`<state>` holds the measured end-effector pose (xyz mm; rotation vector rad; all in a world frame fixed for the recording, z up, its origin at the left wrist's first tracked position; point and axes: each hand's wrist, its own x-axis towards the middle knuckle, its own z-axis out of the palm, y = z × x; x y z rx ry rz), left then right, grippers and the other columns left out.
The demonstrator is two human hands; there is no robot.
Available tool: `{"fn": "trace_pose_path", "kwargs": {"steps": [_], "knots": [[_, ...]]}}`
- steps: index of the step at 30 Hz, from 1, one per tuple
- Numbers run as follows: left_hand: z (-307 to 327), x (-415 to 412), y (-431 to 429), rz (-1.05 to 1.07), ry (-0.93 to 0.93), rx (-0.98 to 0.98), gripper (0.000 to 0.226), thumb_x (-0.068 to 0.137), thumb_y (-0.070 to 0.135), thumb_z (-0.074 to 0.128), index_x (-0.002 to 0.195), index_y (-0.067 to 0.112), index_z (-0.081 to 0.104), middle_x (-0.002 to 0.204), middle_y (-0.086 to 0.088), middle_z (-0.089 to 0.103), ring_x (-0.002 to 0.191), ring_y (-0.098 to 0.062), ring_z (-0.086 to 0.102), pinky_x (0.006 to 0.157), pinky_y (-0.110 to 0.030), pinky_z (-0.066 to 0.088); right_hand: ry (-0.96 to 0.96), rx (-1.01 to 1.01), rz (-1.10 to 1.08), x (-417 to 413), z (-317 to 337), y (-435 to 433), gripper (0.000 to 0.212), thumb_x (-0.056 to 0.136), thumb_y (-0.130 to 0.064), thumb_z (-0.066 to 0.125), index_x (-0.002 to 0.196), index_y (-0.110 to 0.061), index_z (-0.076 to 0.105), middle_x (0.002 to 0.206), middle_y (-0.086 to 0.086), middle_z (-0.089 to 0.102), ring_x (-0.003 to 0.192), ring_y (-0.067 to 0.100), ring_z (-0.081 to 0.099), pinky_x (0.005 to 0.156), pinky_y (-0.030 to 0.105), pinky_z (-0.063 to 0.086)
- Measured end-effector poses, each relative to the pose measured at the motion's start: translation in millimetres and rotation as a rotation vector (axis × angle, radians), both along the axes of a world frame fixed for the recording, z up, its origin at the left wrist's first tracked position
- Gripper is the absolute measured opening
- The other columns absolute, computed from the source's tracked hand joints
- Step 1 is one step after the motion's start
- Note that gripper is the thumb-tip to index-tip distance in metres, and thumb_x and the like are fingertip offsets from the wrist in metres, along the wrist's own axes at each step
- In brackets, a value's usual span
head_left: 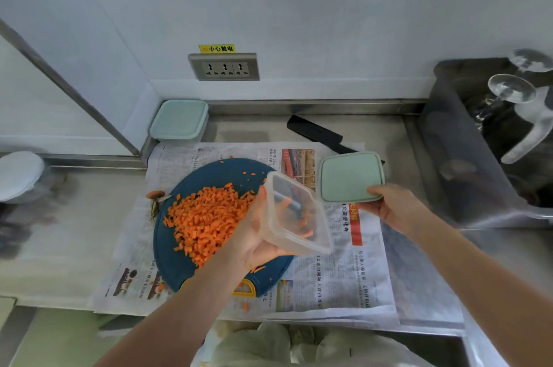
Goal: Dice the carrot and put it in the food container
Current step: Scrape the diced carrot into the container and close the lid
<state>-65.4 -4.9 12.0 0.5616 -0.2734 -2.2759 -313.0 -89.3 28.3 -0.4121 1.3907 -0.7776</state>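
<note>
Clear container point(299, 217) over right edge of board point(170, 259)

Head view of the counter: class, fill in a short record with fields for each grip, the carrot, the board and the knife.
left grip: holds clear food container, lid off, tilted beside the carrot
right grip: pinches pale green lid at its near edge
diced carrot: heaped on blue cutting board
black knife: lies behind the lid, partly hidden
under board: newspaper
back corner: second lidded container
</note>
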Motion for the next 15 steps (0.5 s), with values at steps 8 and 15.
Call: {"fn": "trace_pose_path", "kwargs": {"steps": [8, 15], "knots": [[-6.4, -42.3, 10.0, 0.154, -0.301, 0.171, 0.052, 0.094, 0.042, 0.047, 0.127, 0.003, 0.058, 0.123, -0.02, 0.061, 0.109, -0.036, 0.061, 0.093, -0.051, 0.047, 0.186, -0.096, 0.015, -23.8, -18.8, -16.4, 0.023, 0.089, -0.005, 0.064, 0.111, 0.003, 0.06, 0.089, 0.012, 0.069, 0.073, 0.021, 0.069, 0.064, 0.024, 0.06], [-7.2, -50.7, 13.6, 0.256, -0.823, 0.143, 0.033, 0.094, -0.004, 0.045, 0.125, -0.001, 0.058, 0.115, -0.012, 0.068, 0.11, -0.024, 0.063, 0.098, -0.034, 0.048, 0.07, -0.121, 0.025, -7.0, -11.1, -33.5, 0.026, 0.093, 0.001, 0.054, 0.119, 0.009, 0.055, 0.119, 0.024, 0.062, 0.104, 0.032, 0.065, 0.089, 0.034, 0.056]]}}
